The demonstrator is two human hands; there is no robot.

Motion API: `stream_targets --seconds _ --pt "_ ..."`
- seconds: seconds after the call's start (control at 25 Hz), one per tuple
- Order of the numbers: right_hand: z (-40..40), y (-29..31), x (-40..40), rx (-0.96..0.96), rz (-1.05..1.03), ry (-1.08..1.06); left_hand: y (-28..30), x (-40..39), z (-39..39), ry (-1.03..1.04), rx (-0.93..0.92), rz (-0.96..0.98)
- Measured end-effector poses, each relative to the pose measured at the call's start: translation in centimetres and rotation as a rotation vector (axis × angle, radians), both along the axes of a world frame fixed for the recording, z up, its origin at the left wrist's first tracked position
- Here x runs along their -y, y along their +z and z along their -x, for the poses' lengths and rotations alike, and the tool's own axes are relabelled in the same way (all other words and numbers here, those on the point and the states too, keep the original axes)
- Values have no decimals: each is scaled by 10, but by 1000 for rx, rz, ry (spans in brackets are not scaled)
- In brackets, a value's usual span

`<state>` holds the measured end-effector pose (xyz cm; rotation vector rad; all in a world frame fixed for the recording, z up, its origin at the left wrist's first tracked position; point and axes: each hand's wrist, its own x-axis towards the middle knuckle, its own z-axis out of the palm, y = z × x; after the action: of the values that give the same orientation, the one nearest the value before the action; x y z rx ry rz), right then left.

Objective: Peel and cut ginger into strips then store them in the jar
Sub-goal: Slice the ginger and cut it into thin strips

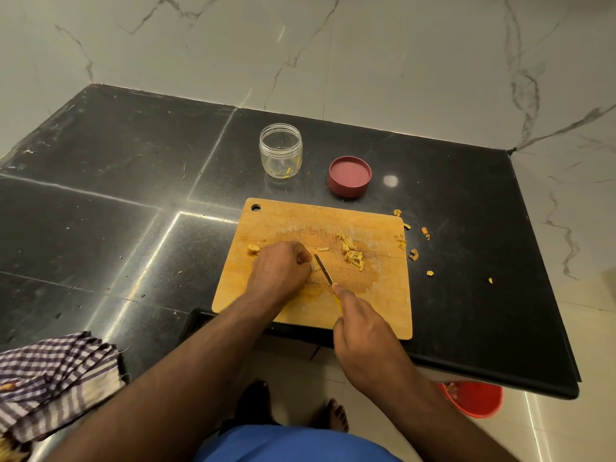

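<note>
On the wooden cutting board (273, 225), my left hand (281, 266) curls its fingers down over a small piece of ginger, mostly hidden under the fingertips. My right hand (361, 331) grips a knife (324, 269) by its yellow handle, the blade's edge down on the board right beside my left fingertips. A small heap of cut ginger strips (351, 251) lies on the board to the right of the blade. One ginger chunk (254, 249) sits left of my left hand. The clear jar (281, 150) stands open behind the board with a few strips at its bottom.
The jar's red lid (349, 176) lies upside down right of the jar. Ginger peel scraps (414, 254) are scattered on the black counter (116, 195) off the board's right edge. A checked cloth (50, 378) lies at the counter's front left. A red bucket (473, 398) stands on the floor.
</note>
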<state>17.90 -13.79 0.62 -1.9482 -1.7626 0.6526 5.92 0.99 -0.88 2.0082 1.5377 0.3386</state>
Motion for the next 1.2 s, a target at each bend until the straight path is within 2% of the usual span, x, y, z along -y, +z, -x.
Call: stream_targets --seconds 0.2,0.48,0.76,0.92,1.04,1.2 --pt "6 2 -8 103 10 51 -2 -2 -1 -5 9 22" --pt "5 7 18 71 146 6 -6 -5 -1 8 16 47" --pt "2 13 14 2 16 -13 -6 -4 -1 -1 7 46" --pt "6 -1 -4 97 -46 37 -8 -4 -1 3 12 33" --pt "7 2 -7 34 39 -2 -9 -5 -1 9 18 40" --pt "6 8 10 87 84 52 -9 -5 0 9 28 40"
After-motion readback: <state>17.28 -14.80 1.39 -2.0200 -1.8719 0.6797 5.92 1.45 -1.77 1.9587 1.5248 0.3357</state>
